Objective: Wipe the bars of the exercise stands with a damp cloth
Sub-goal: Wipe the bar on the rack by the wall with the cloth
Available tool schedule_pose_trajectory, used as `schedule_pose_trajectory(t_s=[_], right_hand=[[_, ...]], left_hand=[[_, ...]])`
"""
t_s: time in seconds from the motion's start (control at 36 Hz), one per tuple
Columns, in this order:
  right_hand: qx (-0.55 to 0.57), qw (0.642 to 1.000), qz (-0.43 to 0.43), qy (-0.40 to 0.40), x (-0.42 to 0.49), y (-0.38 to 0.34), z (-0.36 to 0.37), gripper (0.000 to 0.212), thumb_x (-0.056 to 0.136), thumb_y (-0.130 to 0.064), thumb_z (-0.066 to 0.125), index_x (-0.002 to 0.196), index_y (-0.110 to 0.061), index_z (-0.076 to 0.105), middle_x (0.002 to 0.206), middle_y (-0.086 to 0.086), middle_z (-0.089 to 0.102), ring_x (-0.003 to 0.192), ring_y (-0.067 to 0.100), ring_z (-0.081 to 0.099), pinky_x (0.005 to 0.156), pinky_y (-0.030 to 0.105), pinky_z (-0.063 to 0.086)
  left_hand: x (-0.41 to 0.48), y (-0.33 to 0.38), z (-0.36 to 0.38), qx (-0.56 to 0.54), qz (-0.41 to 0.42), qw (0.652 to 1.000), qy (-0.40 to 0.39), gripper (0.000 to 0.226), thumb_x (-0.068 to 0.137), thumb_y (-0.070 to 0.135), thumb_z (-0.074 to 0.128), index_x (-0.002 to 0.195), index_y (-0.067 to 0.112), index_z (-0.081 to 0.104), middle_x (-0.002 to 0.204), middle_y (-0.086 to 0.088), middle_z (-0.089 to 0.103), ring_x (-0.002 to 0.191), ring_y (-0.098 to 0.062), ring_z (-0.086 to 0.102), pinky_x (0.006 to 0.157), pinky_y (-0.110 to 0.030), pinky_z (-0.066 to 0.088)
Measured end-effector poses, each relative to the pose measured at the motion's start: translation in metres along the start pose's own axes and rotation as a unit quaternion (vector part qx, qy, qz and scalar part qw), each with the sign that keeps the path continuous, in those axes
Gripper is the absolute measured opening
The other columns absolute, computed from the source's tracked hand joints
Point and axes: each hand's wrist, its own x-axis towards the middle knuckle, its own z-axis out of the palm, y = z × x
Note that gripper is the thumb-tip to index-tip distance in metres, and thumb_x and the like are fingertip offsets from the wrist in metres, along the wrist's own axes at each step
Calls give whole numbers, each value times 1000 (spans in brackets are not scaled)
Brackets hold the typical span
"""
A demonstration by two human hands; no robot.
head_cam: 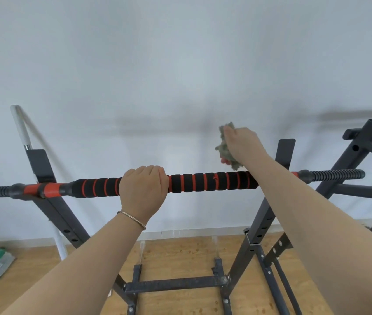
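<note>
Padded bar (203, 181), long axis 9 to 3 o'clock, resting across the stand (254, 233); left hand (144, 187) curled round its middle; right hand (241, 144) clutching bunched cloth (223, 147) just above the padding's 3 o'clock end, apart from it, bar lying toward 6 o'clock below.

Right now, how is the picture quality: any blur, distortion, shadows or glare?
Head view: soft even light, no glare; faint shadows of the foam-padded bar and right hand on the wall; wide-angle lens splays the stand uprights outward; the cloth looks slightly soft, the left hand sharp.
</note>
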Motion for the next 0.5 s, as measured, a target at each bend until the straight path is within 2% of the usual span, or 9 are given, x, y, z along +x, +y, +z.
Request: schedule_pose_trajectory(t_s=[0.06,0.08,0.14,0.17,0.22,0.25,0.31,0.39,0.5], right_hand=[[-48,995,-86,31,-8,11,4,60,108,-38,27,88,2,67,69,11,73,69,28,71,71,42,59],[-115,983,-140,31,-16,15,7,53,107,-37,29,96,0,66,75,13,73,75,31,70,75,42,57],[-310,924,-222,21,-24,31,15,30,102,-31,39,121,-13,54,91,6,69,75,33,62,70,39,52],[-372,890,-263,21,-29,38,21,26,101,-30,40,124,-23,49,90,0,65,72,31,58,64,36,49],[-453,851,-266,-2,-38,43,27,25,104,-37,29,111,-31,52,75,-5,56,62,25,54,56,28,39],[-467,844,-263,-1,-39,40,28,39,105,-41,19,105,-29,56,68,-4,52,58,22,50,53,27,33],[-467,854,-227,-15,-29,37,28,52,106,-43,13,95,-21,59,63,-2,43,57,21,44,50,28,25],[-411,895,-155,-79,-13,29,27,52,107,-40,21,72,-13,47,68,3,50,72,28,53,60,33,36],[-349,918,-81,-172,-4,18,22,48,106,-37,27,75,-9,52,74,6,55,75,27,57,73,37,47]], left_hand=[[0,0,1,-1,-1,1000,2,28,87,9,28,65,13,45,54,1,32,49,-20,28,53,-29,22],[0,1,1,-2,-2,1000,3,29,88,9,28,65,14,45,54,1,31,49,-20,28,53,-29,22],[0,1,2,-5,-4,1000,5,31,89,10,27,65,14,45,54,1,34,49,-20,28,53,-29,22],[-1,1,2,-9,-6,1000,5,32,90,11,26,65,14,45,53,0,35,49,-20,28,53,-29,23],[-1,2,3,-20,-15,1000,1,37,93,13,21,64,14,44,53,0,35,49,-20,28,53,-29,23],[-1,2,3,-22,-18,1000,-5,38,93,14,19,64,15,44,53,1,35,49,-20,29,53,-29,23],[0,1,3,-15,-15,1000,-17,32,90,10,24,65,15,43,53,1,33,48,-21,29,52,-29,23],[4,0,2,5,9,999,-35,23,80,4,32,63,14,42,52,1,29,46,-20,27,51,-28,23],[12,-2,-2,28,40,998,-51,19,70,1,30,60,13,42,50,1,22,43,-18,24,49,-24,22]])
